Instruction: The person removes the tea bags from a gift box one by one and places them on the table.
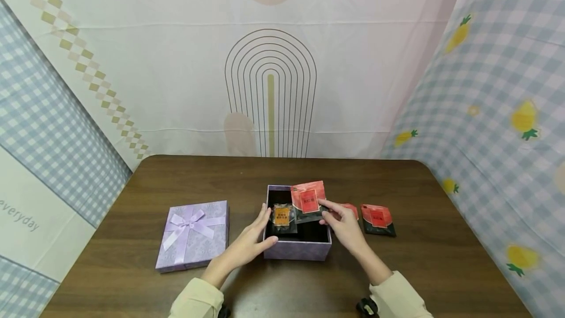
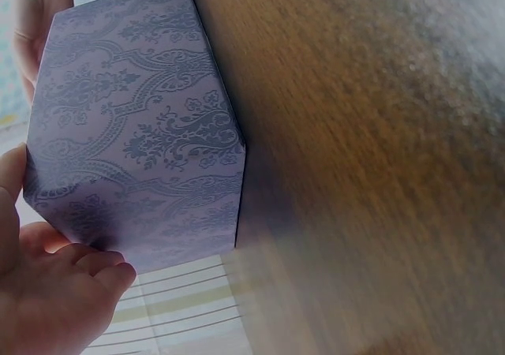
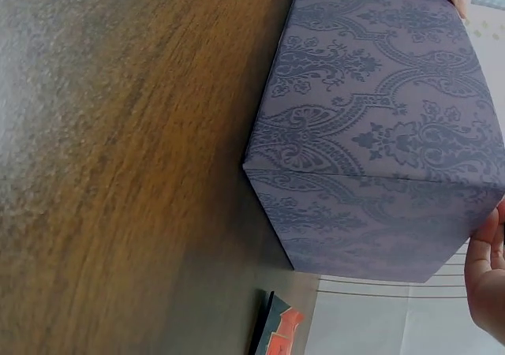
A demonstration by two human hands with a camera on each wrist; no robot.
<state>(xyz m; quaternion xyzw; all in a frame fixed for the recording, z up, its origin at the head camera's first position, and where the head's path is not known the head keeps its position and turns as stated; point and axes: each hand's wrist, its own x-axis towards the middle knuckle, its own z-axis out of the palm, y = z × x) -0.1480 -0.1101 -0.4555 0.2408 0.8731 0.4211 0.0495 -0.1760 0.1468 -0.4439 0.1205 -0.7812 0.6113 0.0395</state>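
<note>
The purple patterned gift box (image 1: 296, 250) stands without its lid, its inside black. My right hand (image 1: 346, 227) pinches the right edge of a red and black sachet (image 1: 307, 201) over the box, thumb below and index finger on top. Along the box's left wall rests my left hand (image 1: 248, 244), fingers extended and thumb at the front corner. In the left wrist view, that hand (image 2: 59, 288) touches the side of the box (image 2: 142, 102). Inside, at the left, lies a black sachet with an orange label (image 1: 281, 217). Part of the box's interior is hidden by the held sachet.
A lilac lid with a ribbon bow (image 1: 194, 234) lies left of the box. To the right, one red and black sachet (image 1: 378, 220) lies on the brown table (image 1: 441, 269); another red sachet (image 1: 353, 208) is partly behind my right hand. Patterned cloth (image 1: 353, 72) hangs behind.
</note>
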